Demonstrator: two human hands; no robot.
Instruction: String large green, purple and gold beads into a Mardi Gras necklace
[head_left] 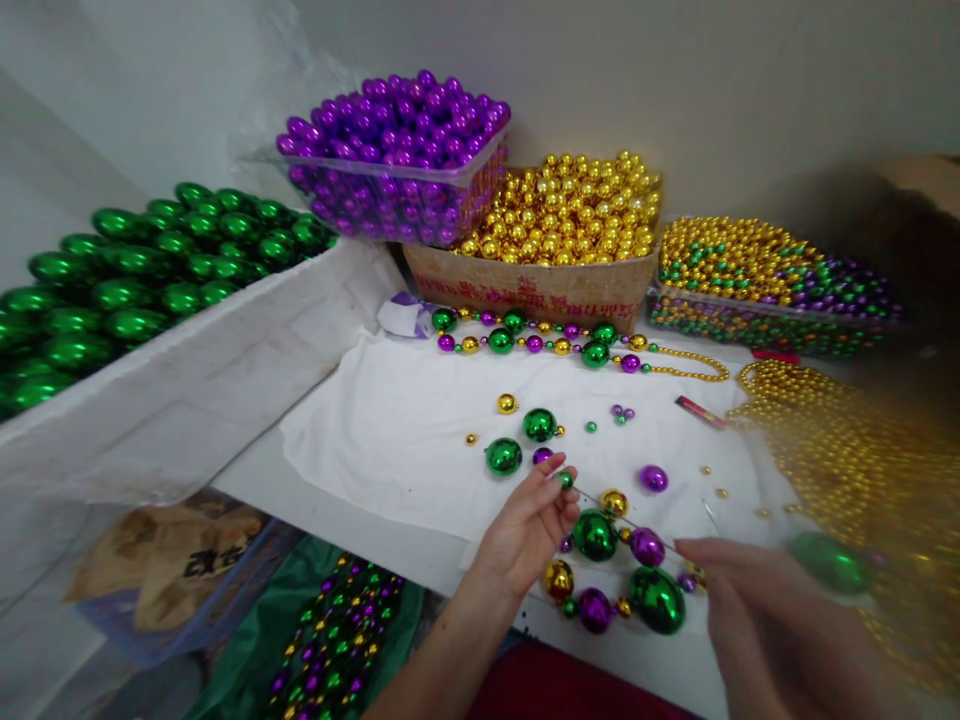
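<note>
My left hand (536, 510) pinches a small green bead (565, 481) between thumb and fingers. From that bead a thin strand (630, 522), thread or needle, slants down to the right. Its other end is between the thumb and fingertips of my right hand (772, 610), which is somewhat blurred. Under the strand lies a partly strung bead necklace (656, 600) of large green, purple and gold beads. Just beyond my left fingers are loose green beads (503, 456) and a gold bead (507, 403). A loose purple bead (653, 478) lies between the hands.
A white cloth (375, 430) covers the table. Behind it stand a purple-bead tub (397, 170), a gold-bead carton (525, 285) and a mixed-bead tub (765, 310). A foam box (225, 380) of green beads is left, gold bead strings (840, 450) right. A finished-looking necklace (532, 343) lies at the back.
</note>
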